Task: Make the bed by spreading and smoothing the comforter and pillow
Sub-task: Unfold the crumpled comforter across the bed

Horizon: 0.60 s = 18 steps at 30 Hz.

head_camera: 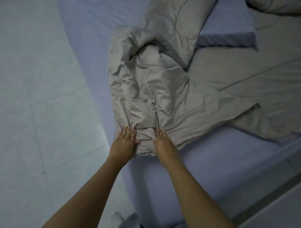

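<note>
Comforter [148, 87] lies bunched mid-bed on the lavender sheet [186, 173], left hand [125, 142] and right hand [164, 145] side by side gathering its near edge in curled fingers; soft, light, slippery fabric, best taken at corners

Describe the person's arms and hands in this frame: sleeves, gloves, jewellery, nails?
Both arms are bare from the bottom edge of the frame up to the wrists; no sleeves show. The left hand and right hand wear no gloves. No rings, watch or bracelets are visible. The fingernails look light and short; the dim picture leaves polish unclear.
</note>
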### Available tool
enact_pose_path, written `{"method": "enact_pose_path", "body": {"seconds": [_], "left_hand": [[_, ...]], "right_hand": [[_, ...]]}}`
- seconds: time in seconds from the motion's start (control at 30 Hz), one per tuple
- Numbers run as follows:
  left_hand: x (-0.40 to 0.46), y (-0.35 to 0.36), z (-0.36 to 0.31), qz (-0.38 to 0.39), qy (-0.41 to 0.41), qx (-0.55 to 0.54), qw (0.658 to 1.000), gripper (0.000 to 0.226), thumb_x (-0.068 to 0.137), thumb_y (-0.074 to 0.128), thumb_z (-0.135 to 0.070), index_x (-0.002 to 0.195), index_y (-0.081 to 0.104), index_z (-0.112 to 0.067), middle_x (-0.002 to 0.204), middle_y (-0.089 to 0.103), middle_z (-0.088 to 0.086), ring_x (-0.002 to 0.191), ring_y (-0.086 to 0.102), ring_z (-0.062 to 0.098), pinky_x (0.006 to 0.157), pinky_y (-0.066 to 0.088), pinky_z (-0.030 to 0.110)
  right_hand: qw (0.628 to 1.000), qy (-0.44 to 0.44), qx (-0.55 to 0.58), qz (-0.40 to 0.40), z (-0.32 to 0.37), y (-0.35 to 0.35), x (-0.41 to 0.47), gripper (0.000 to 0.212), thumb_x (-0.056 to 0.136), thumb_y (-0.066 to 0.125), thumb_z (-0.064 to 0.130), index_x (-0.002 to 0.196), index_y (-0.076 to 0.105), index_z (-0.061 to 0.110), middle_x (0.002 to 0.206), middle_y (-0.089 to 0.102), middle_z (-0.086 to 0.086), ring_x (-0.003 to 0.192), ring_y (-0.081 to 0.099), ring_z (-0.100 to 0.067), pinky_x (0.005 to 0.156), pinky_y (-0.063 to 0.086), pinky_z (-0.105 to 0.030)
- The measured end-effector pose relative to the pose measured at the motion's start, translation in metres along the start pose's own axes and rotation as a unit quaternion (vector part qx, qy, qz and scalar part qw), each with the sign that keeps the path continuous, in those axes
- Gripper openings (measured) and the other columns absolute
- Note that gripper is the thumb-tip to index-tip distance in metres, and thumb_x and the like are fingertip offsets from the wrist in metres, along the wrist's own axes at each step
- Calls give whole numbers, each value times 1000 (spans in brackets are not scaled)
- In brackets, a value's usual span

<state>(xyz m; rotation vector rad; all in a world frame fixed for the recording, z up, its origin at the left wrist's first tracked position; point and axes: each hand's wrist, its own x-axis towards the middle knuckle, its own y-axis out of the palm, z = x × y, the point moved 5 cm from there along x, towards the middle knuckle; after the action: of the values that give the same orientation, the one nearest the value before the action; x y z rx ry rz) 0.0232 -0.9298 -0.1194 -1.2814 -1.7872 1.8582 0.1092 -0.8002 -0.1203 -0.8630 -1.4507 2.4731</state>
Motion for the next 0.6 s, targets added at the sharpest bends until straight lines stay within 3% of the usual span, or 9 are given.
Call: {"method": "enact_pose_path", "body": {"seconds": [0.1,0.23,0.33,0.43,0.6], "left_hand": [[-55,21,16,-2,-12,-12,1000,74,94,6,-44,143,40,0,151,35,20,143,27,36,116,23,44],[-116,28,20,14,-25,-35,999,85,85,-7,-47,147,31,-2,155,26,19,146,19,34,119,15,43],[-156,35,27,13,-22,-17,1000,68,98,6,-43,150,24,-4,158,19,17,148,12,32,119,11,41],[-186,39,40,-13,-13,-13,1000,73,95,4,-44,147,32,-2,155,28,19,146,19,35,118,18,43],[-232,45,77,3,35,28,999,56,105,21,-34,152,14,-4,160,10,17,149,3,30,121,2,39]], "right_hand": [[1000,1,12,18,27,31,-48,52,104,27,29,150,19,6,156,24,-10,146,16,-21,116,19,-32],[998,1,29,50,49,50,-94,52,104,28,28,151,18,7,157,22,-10,145,19,-21,115,19,-31],[997,17,43,67,65,64,-127,52,104,28,29,151,17,10,157,21,-9,145,20,-21,114,22,-32],[996,31,51,68,87,73,-156,52,104,28,30,151,17,11,158,20,-9,144,22,-21,113,24,-31],[996,41,71,33,137,96,-196,52,104,31,29,151,20,9,157,22,-9,145,21,-19,112,21,-27]]}}
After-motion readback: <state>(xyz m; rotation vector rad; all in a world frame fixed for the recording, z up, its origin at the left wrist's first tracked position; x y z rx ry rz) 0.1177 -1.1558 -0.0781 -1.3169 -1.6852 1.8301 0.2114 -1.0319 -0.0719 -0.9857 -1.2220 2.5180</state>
